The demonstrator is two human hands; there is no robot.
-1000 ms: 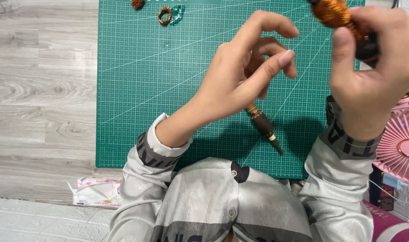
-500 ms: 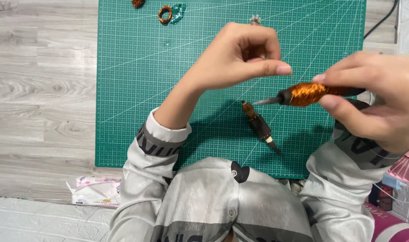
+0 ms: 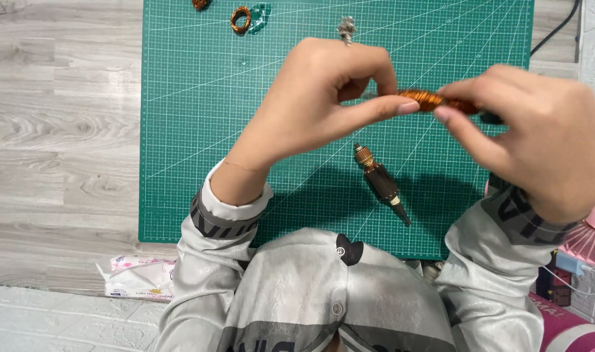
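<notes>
My right hand (image 3: 538, 137) holds a motor rotor wound with copper wire (image 3: 427, 100) level above the green cutting mat (image 3: 199, 130). My left hand (image 3: 323, 98) pinches the rotor's left end between thumb and fingers. A second, darker rotor with a brass end (image 3: 379, 182) lies on the mat below both hands, untouched. Both sleeves are grey with dark lettered cuffs.
At the mat's far edge lie a small copper wire coil (image 3: 240, 19) beside a clear green piece (image 3: 261, 14), and a small metal part (image 3: 346, 29). A tissue pack (image 3: 138, 277) sits on the wooden floor at lower left. A pink fan (image 3: 587, 238) stands at right.
My right hand has swung the copper rotor down from upright to level and carried it left. My left hand has closed onto its tip. The dark rotor stays put.
</notes>
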